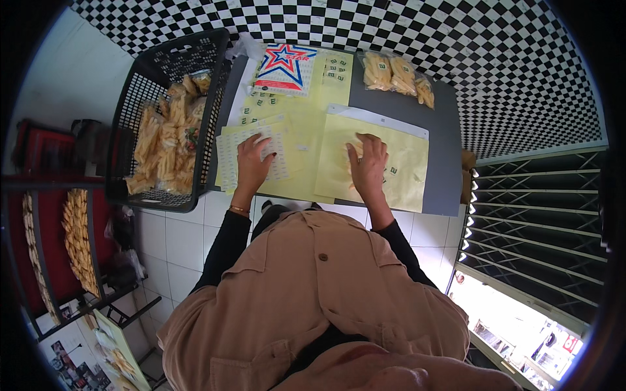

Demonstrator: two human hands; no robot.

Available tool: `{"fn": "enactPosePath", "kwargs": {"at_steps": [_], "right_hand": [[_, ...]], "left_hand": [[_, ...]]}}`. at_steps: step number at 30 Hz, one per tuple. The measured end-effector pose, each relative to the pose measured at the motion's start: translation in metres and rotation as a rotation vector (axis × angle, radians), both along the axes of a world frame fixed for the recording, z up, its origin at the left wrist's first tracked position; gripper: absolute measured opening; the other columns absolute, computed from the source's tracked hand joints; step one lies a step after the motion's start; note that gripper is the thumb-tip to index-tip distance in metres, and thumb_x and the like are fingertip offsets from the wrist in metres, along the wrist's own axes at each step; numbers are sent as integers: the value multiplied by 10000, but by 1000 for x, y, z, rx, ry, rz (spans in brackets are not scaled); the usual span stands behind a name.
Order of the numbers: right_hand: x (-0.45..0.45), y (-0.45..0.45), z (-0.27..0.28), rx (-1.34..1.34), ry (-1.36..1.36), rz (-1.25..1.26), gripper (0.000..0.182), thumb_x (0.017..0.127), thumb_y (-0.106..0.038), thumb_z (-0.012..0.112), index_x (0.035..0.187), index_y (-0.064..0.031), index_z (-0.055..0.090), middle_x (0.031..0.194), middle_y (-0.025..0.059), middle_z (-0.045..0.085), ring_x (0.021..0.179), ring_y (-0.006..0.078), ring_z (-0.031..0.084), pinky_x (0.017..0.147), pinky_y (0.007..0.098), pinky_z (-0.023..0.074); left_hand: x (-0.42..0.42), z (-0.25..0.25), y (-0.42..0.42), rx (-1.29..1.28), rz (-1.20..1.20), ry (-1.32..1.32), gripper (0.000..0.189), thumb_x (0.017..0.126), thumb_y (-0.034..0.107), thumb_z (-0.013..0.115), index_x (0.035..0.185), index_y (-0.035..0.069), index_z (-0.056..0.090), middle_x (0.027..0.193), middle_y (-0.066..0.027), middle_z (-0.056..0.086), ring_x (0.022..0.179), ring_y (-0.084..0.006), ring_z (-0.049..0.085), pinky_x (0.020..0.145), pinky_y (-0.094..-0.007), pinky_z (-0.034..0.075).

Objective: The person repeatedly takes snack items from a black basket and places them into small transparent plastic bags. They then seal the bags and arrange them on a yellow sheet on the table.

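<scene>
My left hand (255, 159) rests on small printed label sheets (226, 159) at the table's near left, fingers apart and nothing visible in them. To the right, my right hand (370, 163) is over a large yellow sticker backing sheet (408, 190), its thumb and forefinger apart and curved. Beneath and beside that hand, pale food sticks (350, 168) show in part; whether the hand grips them is hidden. A few dark logo stickers (393, 170) lie right of the hand. Another yellow sheet with several such stickers (247, 117) is farther back.
A black plastic crate (211, 117) at the left holds bagged snack sticks (168, 141). Labelled snack bags (391, 73) lie at the table's back right. A star-printed packet (285, 68) sits near the checkered wall (332, 24). A rack (93, 244) stands lower left, a folding gate (538, 215) right.
</scene>
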State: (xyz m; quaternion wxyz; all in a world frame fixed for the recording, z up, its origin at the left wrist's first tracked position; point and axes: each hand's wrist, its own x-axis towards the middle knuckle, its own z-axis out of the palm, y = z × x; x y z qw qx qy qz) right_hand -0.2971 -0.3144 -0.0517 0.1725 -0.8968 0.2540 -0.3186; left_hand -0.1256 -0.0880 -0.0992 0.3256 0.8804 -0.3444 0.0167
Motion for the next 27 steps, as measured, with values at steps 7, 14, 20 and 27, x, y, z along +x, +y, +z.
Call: {"fn": "enactPosePath", "kwargs": {"at_steps": [7, 14, 20, 27], "right_hand": [[62, 38, -20, 146, -14, 395, 128, 763, -73, 693, 881, -46, 653, 938, 111, 593, 912, 312, 535, 823, 398, 445], [101, 79, -48, 178, 70, 428, 149, 752, -121, 710, 863, -45, 646, 926, 107, 570, 918, 303, 535, 832, 386, 458], [115, 97, -47, 113, 166, 319, 206, 731, -173, 742, 850, -47, 630, 910, 114, 571, 909, 307, 559, 786, 400, 473], [122, 100, -52, 71, 167, 237, 140, 733, -134, 714, 809, -56, 626, 879, 109, 572, 842, 304, 580, 761, 398, 478]], "left_hand": [[-2, -6, 2, 126, -7, 50, 481, 725, 182, 762, 1188, 150, 638, 1336, -68, 483, 1227, -337, 400, 984, -491, 378], [-1, 2, 3, 149, -23, 23, 499, 709, 222, 772, 1178, 142, 620, 1297, -62, 515, 1181, -324, 438, 968, -463, 380], [4, 4, 4, 189, -55, -10, 528, 717, 243, 756, 1191, 101, 570, 1222, -59, 526, 1139, -306, 453, 905, -450, 381], [11, 9, 4, 217, -88, -13, 547, 707, 270, 759, 1185, 86, 568, 1145, -60, 530, 1080, -298, 470, 876, -451, 390]]}}
